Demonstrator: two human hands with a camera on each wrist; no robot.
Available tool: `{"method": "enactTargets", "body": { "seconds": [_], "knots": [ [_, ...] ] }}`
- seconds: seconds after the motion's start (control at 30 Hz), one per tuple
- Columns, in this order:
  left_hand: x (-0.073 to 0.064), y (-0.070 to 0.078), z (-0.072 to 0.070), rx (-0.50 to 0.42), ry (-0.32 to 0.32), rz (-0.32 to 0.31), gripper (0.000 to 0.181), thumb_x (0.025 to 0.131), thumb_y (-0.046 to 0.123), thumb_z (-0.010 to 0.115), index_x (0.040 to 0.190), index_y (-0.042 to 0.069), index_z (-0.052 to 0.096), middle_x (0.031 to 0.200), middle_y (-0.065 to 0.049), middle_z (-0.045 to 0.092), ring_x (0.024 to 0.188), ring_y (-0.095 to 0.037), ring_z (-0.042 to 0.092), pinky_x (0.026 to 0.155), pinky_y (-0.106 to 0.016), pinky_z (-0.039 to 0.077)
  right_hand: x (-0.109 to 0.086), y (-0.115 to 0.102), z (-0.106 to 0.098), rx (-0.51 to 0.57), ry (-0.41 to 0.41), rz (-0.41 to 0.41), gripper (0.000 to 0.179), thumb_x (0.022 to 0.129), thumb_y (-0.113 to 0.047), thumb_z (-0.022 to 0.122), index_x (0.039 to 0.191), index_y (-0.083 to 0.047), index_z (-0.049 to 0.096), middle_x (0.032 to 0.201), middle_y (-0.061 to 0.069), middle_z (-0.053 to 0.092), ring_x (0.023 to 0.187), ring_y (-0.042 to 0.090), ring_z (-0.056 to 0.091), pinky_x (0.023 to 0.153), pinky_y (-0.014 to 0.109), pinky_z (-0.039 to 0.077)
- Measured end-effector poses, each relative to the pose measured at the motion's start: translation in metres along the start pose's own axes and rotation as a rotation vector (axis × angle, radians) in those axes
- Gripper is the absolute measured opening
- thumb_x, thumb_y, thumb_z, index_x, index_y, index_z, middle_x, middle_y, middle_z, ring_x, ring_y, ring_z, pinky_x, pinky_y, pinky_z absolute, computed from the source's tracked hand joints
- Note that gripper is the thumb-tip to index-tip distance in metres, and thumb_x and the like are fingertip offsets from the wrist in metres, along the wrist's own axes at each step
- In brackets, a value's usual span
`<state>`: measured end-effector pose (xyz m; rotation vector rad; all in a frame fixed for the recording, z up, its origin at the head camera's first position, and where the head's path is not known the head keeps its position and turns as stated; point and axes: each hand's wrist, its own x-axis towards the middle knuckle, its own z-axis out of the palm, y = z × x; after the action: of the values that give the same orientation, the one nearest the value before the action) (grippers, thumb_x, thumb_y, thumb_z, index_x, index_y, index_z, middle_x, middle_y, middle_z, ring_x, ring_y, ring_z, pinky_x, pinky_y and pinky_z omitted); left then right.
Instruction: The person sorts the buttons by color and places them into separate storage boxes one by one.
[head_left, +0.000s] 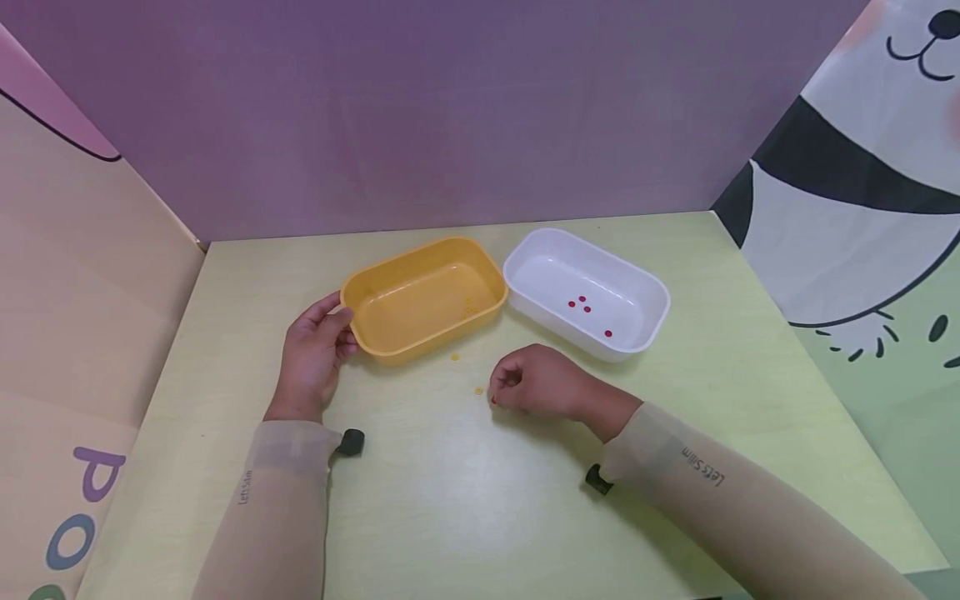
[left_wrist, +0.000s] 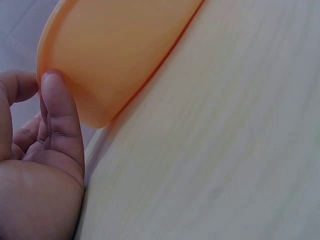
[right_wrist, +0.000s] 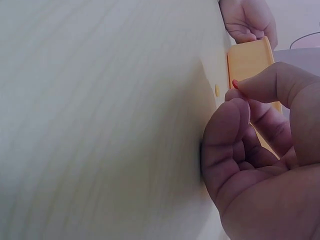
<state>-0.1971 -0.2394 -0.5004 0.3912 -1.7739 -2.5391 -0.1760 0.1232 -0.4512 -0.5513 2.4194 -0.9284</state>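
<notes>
At the left end of a yellow plastic basin (head_left: 405,312), my left hand (head_left: 311,358) grips the rim, thumb inside the wall (left_wrist: 60,95). My right hand (head_left: 546,383) is low over the table, pinching a small red disc (right_wrist: 235,84) between thumb and fingertip, the other fingers curled in. Just left of it lies one small yellow disc (head_left: 478,390); a second yellow disc (head_left: 455,357) lies closer to the yellow basin. Several yellow discs (head_left: 468,310) sit inside that basin, toward its right end. A white basin (head_left: 540,262) behind the right hand holds several red discs (head_left: 582,298).
Both basins stand close together toward the back of a pale wooden table (head_left: 420,500). A purple panel (head_left: 450,117) rises behind the table, with printed panels on the left (head_left: 67,292) and right (head_left: 847,192).
</notes>
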Motion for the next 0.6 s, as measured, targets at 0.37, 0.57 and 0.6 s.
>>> {"method": "enactTargets", "body": {
  "seconds": [0.37,0.57,0.6],
  "knots": [
    [0.001,0.0,-0.001,0.008,-0.01,0.003,0.042,0.112,0.018,0.071,0.153,0.012,0.065,0.099,-0.004,0.071,0.076,-0.012,0.067,0.067,-0.019,0.062,-0.002,-0.008,-0.017,0.021,0.031,0.046,0.007,0.097,-0.019,0.08,0.092,-0.019,0.084,0.077,-0.005,0.072,0.07,0.015,0.064,0.067,0.029,0.052],
    [0.001,-0.001,0.0,0.001,-0.008,0.007,0.041,0.112,0.016,0.071,0.153,0.011,0.065,0.097,-0.003,0.071,0.075,-0.012,0.067,0.067,-0.019,0.062,-0.006,-0.015,-0.034,0.034,0.048,0.066,0.011,0.098,-0.021,0.075,0.098,-0.015,0.085,0.083,0.0,0.077,0.073,0.018,0.068,0.065,0.029,0.051],
    [0.001,-0.001,0.0,0.0,-0.008,0.005,0.041,0.112,0.016,0.071,0.153,0.011,0.065,0.097,-0.003,0.071,0.075,-0.012,0.067,0.067,-0.019,0.062,-0.007,-0.016,-0.038,0.039,0.05,0.065,0.012,0.098,-0.02,0.074,0.099,-0.015,0.085,0.083,0.0,0.077,0.073,0.019,0.069,0.067,0.03,0.051]
  ]
}}
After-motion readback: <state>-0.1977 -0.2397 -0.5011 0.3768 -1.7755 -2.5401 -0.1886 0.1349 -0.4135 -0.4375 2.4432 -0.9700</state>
